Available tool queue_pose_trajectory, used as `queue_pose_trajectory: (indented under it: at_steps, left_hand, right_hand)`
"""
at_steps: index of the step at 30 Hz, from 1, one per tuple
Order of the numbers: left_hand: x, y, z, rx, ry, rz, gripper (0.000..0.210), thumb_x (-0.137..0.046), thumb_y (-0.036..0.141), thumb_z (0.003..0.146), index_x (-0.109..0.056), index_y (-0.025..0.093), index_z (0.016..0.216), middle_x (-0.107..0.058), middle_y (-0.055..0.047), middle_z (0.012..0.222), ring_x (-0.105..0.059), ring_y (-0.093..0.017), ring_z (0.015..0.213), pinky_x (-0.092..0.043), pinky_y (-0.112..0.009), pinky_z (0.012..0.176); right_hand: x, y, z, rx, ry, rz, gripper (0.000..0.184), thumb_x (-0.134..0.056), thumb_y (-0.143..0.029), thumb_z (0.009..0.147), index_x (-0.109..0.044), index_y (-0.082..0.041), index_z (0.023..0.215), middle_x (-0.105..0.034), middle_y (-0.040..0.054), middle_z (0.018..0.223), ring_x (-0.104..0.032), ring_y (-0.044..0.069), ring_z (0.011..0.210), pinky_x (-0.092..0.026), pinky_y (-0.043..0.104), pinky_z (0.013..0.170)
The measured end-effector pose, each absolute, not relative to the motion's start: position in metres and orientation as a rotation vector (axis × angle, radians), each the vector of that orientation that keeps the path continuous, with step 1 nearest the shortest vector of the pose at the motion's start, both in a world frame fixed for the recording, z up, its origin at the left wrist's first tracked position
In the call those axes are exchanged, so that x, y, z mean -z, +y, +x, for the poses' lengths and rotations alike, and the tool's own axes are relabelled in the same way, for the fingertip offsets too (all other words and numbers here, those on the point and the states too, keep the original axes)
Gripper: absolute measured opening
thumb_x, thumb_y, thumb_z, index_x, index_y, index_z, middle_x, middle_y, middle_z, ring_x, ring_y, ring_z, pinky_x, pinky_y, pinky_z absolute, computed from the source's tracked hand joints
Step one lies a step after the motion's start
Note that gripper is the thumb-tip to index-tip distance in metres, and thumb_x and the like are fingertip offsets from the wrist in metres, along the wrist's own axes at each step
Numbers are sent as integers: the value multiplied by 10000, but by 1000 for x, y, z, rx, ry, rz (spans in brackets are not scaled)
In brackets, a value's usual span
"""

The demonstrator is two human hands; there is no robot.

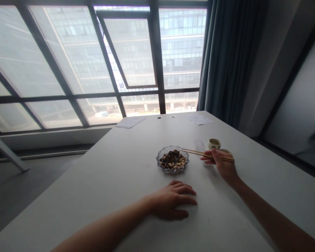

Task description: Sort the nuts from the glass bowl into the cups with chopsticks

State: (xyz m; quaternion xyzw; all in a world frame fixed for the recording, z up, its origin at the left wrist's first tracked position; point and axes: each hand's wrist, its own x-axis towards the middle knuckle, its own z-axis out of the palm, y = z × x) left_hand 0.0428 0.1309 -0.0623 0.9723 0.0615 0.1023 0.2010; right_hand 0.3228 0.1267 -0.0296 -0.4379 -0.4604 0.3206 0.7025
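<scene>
Chopsticks (195, 152) in right hand (223, 167); left hand (172, 201) apart

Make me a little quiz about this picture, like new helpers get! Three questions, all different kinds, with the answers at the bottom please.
1. Pick one. Which hand's grip holds the chopsticks?
A) Left
B) Right
C) Both

2. True or false? The left hand is palm down and holds nothing.

3. Fill in the blank. The thin ends of the chopsticks point toward a see-through, wavy-edged ____ with dark and pale bits inside.

Key
1. B: they are in the right hand.
2. True: its fingers are spread out with nothing in them.
3. bowl
</scene>
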Motion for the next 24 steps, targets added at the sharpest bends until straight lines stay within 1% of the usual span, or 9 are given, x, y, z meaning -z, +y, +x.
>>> queue_pose_trajectory:
  at_steps: [4,10,24]
  left_hand:
    - [63,131,43,-291,171,2721,486,-671,472,988,-595,329,1446,-580,-72,1528,-519,-319,1429,-285,-466,1254]
    - [64,131,43,-307,168,2728,484,-659,498,994,-597,323,1441,-583,-73,1522,-528,-315,1414,-290,-461,1247]
    - [65,131,43,-323,166,2731,480,-668,487,990,-594,333,1438,-588,-65,1516,-535,-314,1403,-292,-454,1243]
  right_hand:
    - [40,125,306,-792,-1093,-974,550,-812,-701,796,-811,-152,834,-822,133,807,-826,305,702,-696,351,563]
    - [48,124,298,-864,-1145,-987,570,-801,-703,807,-816,-136,866,-824,144,801,-829,308,716,-703,362,595]
    - [46,122,299,-879,-1239,-1028,580,-767,-707,838,-831,-135,903,-832,151,852,-833,304,784,-701,357,624]
